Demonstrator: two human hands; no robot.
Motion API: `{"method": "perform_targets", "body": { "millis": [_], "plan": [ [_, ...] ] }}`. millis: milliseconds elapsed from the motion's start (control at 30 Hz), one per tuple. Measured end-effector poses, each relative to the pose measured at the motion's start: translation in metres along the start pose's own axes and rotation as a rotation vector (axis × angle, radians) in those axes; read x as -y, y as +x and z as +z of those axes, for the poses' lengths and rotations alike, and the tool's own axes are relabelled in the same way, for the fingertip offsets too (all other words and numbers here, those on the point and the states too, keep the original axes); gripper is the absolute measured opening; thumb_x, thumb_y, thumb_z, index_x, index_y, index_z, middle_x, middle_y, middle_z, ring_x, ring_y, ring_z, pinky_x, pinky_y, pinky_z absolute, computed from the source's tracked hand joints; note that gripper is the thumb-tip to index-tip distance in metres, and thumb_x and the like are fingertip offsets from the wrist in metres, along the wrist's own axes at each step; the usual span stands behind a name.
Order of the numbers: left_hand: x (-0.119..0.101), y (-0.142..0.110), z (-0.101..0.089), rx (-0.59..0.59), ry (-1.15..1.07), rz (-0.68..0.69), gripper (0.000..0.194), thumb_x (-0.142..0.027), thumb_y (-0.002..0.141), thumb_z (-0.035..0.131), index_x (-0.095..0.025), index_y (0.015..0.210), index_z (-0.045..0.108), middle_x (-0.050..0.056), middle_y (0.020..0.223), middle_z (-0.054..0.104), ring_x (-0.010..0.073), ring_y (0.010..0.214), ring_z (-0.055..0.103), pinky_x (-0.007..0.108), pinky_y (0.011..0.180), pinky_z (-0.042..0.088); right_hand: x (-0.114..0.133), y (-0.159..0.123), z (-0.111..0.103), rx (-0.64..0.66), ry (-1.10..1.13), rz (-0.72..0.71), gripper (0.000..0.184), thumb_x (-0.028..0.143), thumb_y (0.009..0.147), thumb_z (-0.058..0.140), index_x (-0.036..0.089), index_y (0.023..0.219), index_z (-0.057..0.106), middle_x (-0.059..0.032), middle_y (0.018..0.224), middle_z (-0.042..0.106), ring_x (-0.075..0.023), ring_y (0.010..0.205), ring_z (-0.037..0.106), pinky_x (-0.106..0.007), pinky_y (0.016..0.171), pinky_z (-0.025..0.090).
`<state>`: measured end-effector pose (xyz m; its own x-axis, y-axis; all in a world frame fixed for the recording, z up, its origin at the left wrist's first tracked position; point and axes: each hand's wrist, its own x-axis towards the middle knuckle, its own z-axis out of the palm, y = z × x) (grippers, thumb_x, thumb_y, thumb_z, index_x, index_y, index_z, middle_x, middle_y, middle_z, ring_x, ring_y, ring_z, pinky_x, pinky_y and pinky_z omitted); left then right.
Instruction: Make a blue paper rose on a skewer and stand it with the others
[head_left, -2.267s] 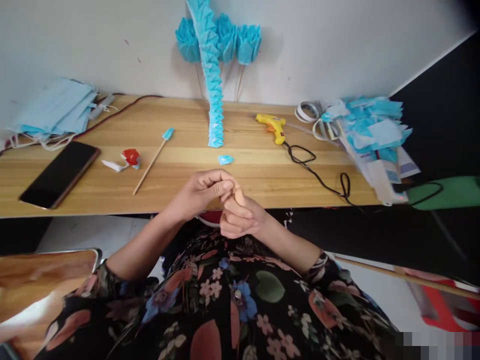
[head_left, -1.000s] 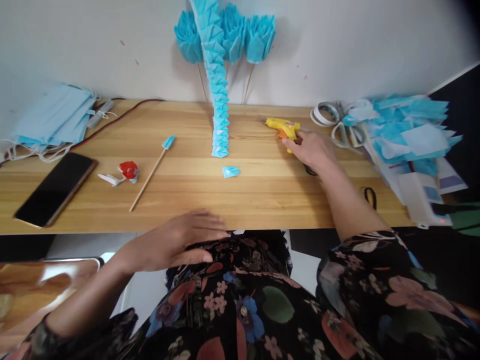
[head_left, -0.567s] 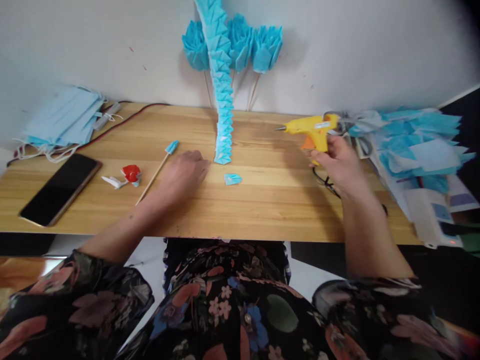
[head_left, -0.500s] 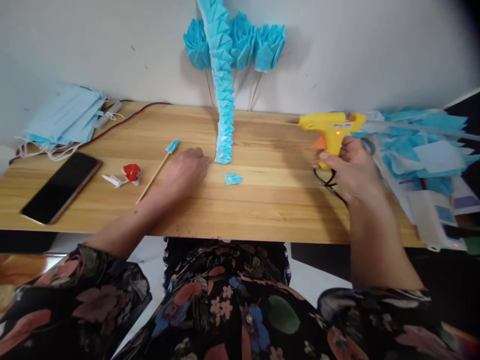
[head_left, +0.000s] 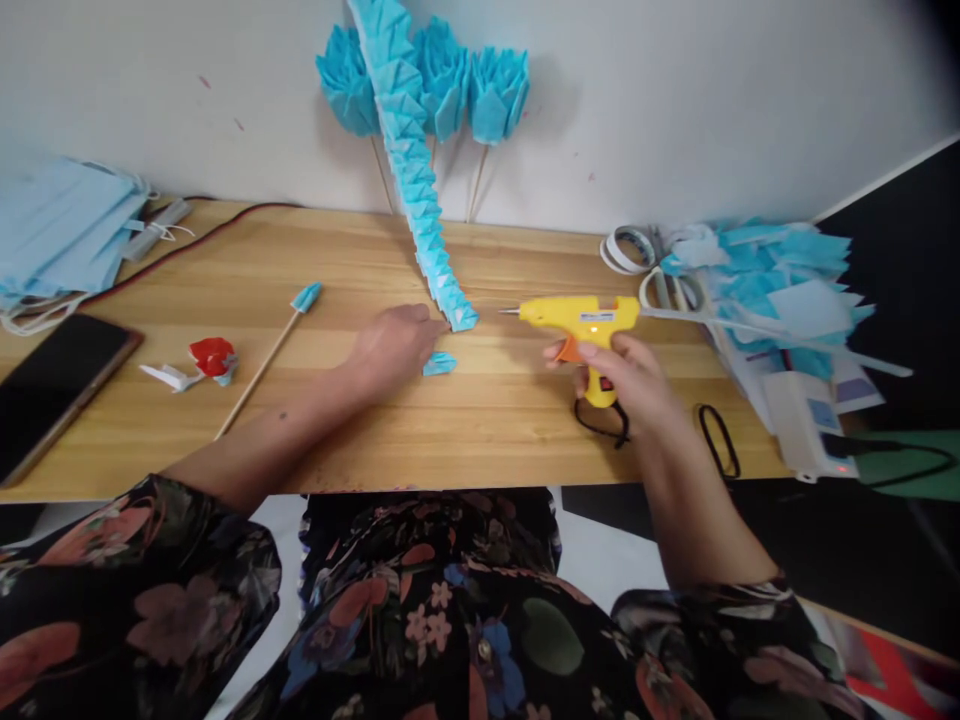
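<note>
Swung rightward since the earlier frame, the blue strip [head_left: 405, 125] now slants more at its foot; the glue gun [head_left: 577, 318] has come lower and left, its nozzle just beside that foot, apart from it. The strip runs down in front of the flowers [head_left: 499, 97] to the table [head_left: 352, 258], its top out of view.

The right hand [head_left: 626, 372] is wrapped around the gun's grip, a finger at the orange trigger. The left hand [head_left: 390, 350] has its fingers mostly curled, tips at the strip's foot; whether they pinch or only press, I cannot tell. A small blue piece [head_left: 441, 364] lies just below those fingertips.

To work well here, I would steady the strip's foot, keep the nozzle level and clear of the left fingertips, squeeze gently, and mind the blue piece so close by.

Behind stands a pale wall [head_left: 675, 110] with a few reddish marks. On the wood-grained table, masks [head_left: 64, 225] are stacked at the left, blue scraps [head_left: 780, 275] heaped at the right. Then come the phone [head_left: 60, 395] on the left, a white box [head_left: 810, 430] at the right near edge, a blue-tipped stick [head_left: 262, 367] and a red scrap [head_left: 210, 352].
</note>
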<state>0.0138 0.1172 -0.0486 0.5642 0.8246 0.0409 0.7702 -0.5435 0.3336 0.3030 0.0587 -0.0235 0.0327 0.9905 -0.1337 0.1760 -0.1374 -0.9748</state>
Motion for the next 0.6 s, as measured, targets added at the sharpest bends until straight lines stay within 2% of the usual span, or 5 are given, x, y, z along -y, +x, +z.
{"method": "perform_targets", "body": {
  "millis": [133, 300, 433, 600],
  "plan": [
    [0.000, -0.002, -0.002, 0.046, 0.088, -0.024, 0.038, -0.022, 0.101, 0.041, -0.019, 0.120, 0.074, 0.010, 0.094, 0.064, 0.0256, 0.090, 0.062, 0.033, 0.071, 0.043, -0.008, 0.001, 0.021, 0.089, -0.119, 0.002, 0.036, 0.055, 0.082, 0.072, 0.019, 0.086, 0.076, -0.0117, 0.093, 0.081, -0.0160, 0.065, 0.063, -0.026, 0.048, 0.046],
    [0.007, -0.001, -0.006, 0.090, 0.048, 0.014, 0.039, -0.024, 0.103, 0.040, -0.021, 0.119, 0.075, 0.010, 0.098, 0.068, 0.0246, 0.094, 0.065, 0.032, 0.075, 0.046, -0.021, 0.003, 0.031, 0.051, -0.168, -0.001, 0.051, 0.067, 0.087, 0.064, 0.017, 0.081, 0.075, -0.0081, 0.079, 0.074, -0.0116, 0.055, 0.051, -0.026, 0.048, 0.043],
    [0.017, 0.000, -0.005, 0.028, -0.109, -0.017, 0.041, -0.022, 0.103, 0.037, -0.021, 0.126, 0.071, 0.009, 0.118, 0.074, 0.0252, 0.109, 0.068, 0.033, 0.088, 0.051, -0.025, 0.002, 0.030, 0.043, -0.192, 0.015, 0.052, 0.068, 0.089, 0.061, 0.018, 0.079, 0.074, -0.0056, 0.075, 0.069, -0.0121, 0.056, 0.052, -0.026, 0.050, 0.041],
    [0.020, 0.003, -0.004, -0.022, -0.156, -0.122, 0.042, -0.022, 0.103, 0.037, -0.021, 0.132, 0.066, 0.008, 0.114, 0.078, 0.0230, 0.099, 0.073, 0.030, 0.081, 0.053, -0.023, 0.003, 0.033, 0.036, -0.233, 0.002, 0.055, 0.070, 0.089, 0.060, 0.018, 0.083, 0.076, -0.0046, 0.074, 0.067, -0.0119, 0.054, 0.050, -0.026, 0.048, 0.039]
  ]
}}
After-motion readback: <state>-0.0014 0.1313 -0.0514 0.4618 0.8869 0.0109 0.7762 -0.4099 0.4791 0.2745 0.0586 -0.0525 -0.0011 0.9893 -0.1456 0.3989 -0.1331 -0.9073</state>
